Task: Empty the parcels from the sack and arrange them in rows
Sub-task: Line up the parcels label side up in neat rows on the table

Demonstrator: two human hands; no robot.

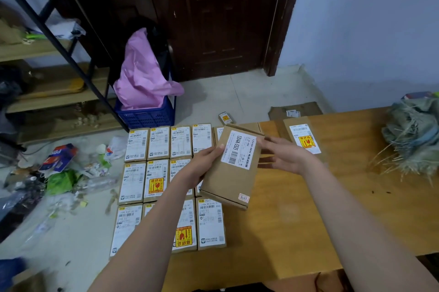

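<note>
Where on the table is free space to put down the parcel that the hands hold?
The bare wood between the rows of parcels and the sack is free, under the held parcel and towards the near edge. The table's left part is crowded with parcels. One parcel lies apart at the far edge.

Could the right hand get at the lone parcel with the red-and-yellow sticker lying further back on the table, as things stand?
Probably yes. The right hand is open beside the held parcel, which the left hand grips. The stickered parcel lies just beyond it on the table, with nothing between.
</note>
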